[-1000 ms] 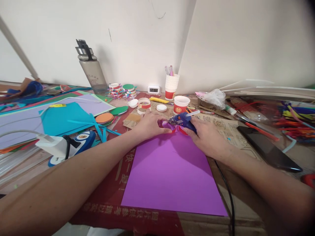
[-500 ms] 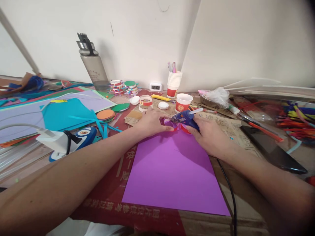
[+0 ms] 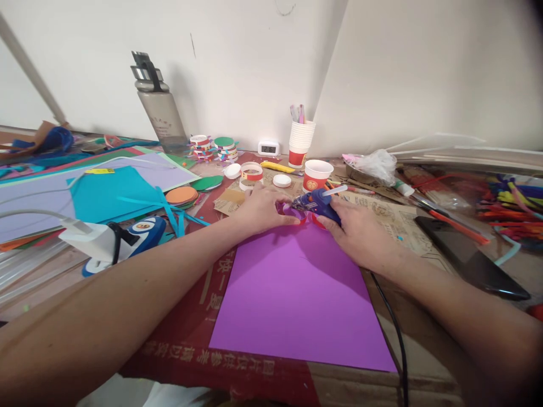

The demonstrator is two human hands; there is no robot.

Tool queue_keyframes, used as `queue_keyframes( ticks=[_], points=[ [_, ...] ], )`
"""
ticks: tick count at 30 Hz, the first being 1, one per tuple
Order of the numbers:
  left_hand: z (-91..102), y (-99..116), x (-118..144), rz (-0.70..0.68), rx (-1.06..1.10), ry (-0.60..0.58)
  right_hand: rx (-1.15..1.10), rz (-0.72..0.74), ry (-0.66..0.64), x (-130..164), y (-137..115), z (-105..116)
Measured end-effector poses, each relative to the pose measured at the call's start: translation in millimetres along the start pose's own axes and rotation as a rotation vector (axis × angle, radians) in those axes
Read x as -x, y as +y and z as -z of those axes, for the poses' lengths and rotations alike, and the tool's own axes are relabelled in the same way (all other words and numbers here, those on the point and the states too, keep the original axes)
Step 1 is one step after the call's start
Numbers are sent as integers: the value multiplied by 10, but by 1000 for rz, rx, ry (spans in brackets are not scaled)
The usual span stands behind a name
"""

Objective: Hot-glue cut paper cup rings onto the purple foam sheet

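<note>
My right hand (image 3: 354, 226) is wrapped round a blue hot glue gun (image 3: 316, 204), a white glue stick poking out of its back. The gun's nozzle points left, close to the fingers of my left hand (image 3: 271, 209). That hand is closed on a small red and purple ring (image 3: 300, 219), partly hidden by my fingers and the gun. A second red curved piece (image 3: 317, 220) shows below the glue gun. Beneath both hands lies a sheet of purple paper (image 3: 297, 299).
Behind the hands stand a red and white paper cup (image 3: 317, 175), a cup stack (image 3: 301, 144) and cut cup rings (image 3: 251, 176). A yellow cutter (image 3: 277, 167) lies near a white clock (image 3: 268, 148). Left are a power strip (image 3: 146, 232) and blue paper (image 3: 112, 198); right, a black phone (image 3: 470, 257).
The glue gun and my right hand have shifted slightly left, bringing the nozzle nearer my left fingers. My left hand keeps its hold on the ring.
</note>
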State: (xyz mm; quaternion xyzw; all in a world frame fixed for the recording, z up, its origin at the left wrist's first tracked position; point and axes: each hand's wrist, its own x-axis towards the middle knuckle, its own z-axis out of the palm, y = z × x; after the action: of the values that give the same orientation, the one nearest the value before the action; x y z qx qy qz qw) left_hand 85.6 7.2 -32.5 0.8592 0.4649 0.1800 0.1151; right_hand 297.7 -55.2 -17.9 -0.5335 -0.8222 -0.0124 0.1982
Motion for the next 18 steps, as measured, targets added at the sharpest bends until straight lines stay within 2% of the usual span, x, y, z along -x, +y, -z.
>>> queue_keyframes(
  ticks=[4, 10, 18],
  points=[
    [-9, -10, -7, -10, -6, 4, 10, 17, 19, -5, -7, 0],
    [0, 0, 11, 17, 23, 14, 46, -21, -23, -6, -9, 38],
    [19, 7, 4, 39, 15, -7, 61, -33, 6, 40, 0, 80]
  ],
)
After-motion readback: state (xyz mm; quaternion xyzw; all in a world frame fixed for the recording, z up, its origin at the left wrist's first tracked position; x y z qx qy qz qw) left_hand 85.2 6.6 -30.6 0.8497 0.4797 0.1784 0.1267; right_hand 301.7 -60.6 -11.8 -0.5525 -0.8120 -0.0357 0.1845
